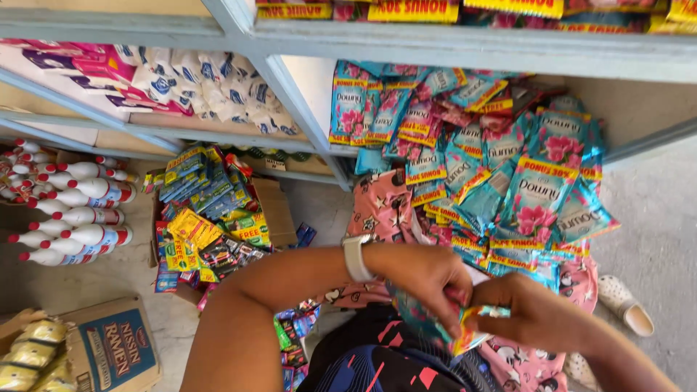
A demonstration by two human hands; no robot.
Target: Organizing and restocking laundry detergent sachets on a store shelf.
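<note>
Now both hands, left hand (428, 279) and right hand (530, 312), pinch 1 sachet (475, 327) closed; many sachets (508, 174) hang on the shelf (435, 43).

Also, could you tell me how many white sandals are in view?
2. One sandal lies right of the sachet pile; the other peeks in at the bottom edge. Others may be hidden.

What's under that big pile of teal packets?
Under the teal packets a pink patterned cloth shows at the left and lower right, over a lap. The packets cover the rest, so what lies beneath the middle is hidden.
</note>
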